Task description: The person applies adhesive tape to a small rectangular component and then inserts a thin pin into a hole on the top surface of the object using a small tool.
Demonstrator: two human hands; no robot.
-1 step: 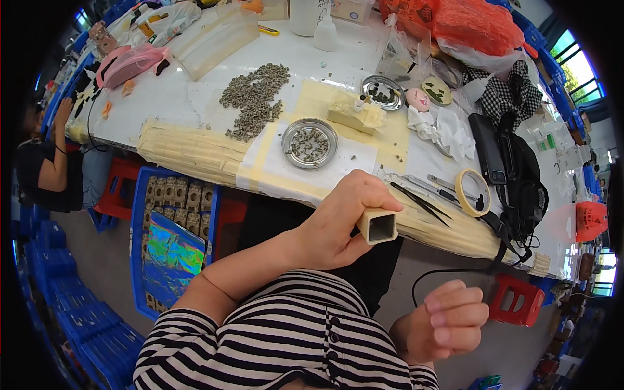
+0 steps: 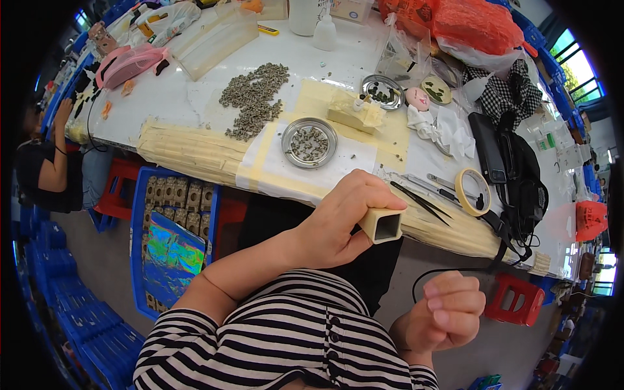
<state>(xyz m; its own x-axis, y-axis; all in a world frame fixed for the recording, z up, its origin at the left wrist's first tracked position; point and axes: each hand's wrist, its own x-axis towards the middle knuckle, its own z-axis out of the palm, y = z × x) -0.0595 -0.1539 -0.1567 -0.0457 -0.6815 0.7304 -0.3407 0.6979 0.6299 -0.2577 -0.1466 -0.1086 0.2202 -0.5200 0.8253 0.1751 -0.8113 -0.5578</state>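
My left hand (image 2: 341, 221) grips a cream-coloured square hollow block (image 2: 370, 224) at the front edge of the table, its open end facing right and toward me. Lower right, off the table, my right hand (image 2: 450, 309) is raised with its fingers curled in; whatever may be inside them is hidden. Just right of the block lie black tweezers (image 2: 420, 203). Beyond my left hand stands a round metal dish (image 2: 286, 155) with many small metal parts in it. A heap of similar grey-brown parts (image 2: 252, 104) is spread farther back and left.
A tape roll (image 2: 463, 188), a black phone (image 2: 489, 159) and a black bag (image 2: 523, 169) crowd the right side. Behind the dish sits a taped yellow block (image 2: 354, 114). A blue crate (image 2: 138, 260) of moulded pieces stands below left. Another person (image 2: 49, 172) sits at far left.
The block in my left hand has turned slightly to the right, showing more of its opening. My right hand has shifted a little up and left, still curled.
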